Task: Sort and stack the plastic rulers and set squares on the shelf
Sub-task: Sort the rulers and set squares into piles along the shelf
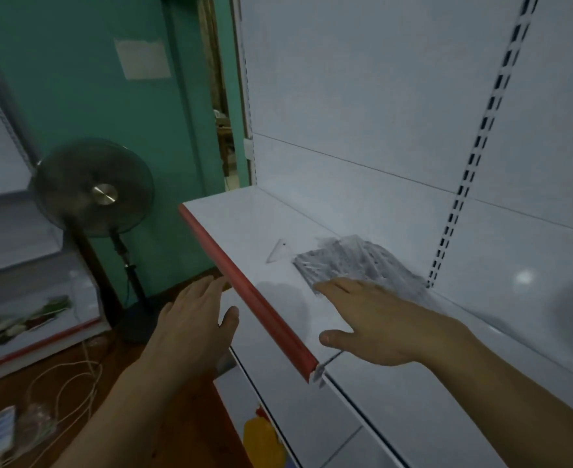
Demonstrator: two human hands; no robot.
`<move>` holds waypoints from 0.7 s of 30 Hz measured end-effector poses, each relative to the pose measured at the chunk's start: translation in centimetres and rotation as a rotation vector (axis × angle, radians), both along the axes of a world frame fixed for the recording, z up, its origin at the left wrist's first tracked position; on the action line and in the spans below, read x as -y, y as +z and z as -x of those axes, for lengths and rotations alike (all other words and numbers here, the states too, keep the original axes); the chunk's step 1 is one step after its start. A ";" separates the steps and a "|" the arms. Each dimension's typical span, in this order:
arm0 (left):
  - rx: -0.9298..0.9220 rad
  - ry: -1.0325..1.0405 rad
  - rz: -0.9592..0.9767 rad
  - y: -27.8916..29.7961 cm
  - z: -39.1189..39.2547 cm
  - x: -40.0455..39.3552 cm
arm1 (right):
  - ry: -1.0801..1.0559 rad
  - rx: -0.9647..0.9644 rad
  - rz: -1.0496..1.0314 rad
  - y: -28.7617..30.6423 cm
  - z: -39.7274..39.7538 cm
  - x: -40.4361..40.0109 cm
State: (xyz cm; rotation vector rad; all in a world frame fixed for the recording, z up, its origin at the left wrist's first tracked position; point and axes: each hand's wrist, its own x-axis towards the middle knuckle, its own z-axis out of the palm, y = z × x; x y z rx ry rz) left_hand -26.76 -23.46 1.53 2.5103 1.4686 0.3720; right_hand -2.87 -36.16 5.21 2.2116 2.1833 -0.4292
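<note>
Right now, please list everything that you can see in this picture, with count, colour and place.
pile of rulers: one heap, clear plastic, on the shelf near the back panel
set square: one, clear, on the shelf left of the pile, apart from it
shelf: one, white with red front edge
fan: one, dark, standing on the floor at left
cables: several, pale, on the floor at lower left
left hand: open, in front of the shelf edge
right hand: open, over the shelf, fingertips at the pile

A white shelf (pixel 244 224) with a red front edge bears a clear ruler pile (pixel 349 261) and, just beside it, one set square (pixel 278 252).
</note>
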 end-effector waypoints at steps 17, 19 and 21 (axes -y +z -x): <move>-0.063 -0.745 0.083 -1.6 -13.3 -20.9 | -0.504 -0.090 0.065 -2.2 -5.2 -10.5; -0.119 -0.873 0.098 -0.9 -14.4 -23.8 | -0.589 -0.055 0.029 -2.7 -4.8 -12.6; -0.168 -0.955 0.111 -0.6 -15.5 -26.2 | -0.704 0.013 -0.008 -3.1 -4.6 -14.3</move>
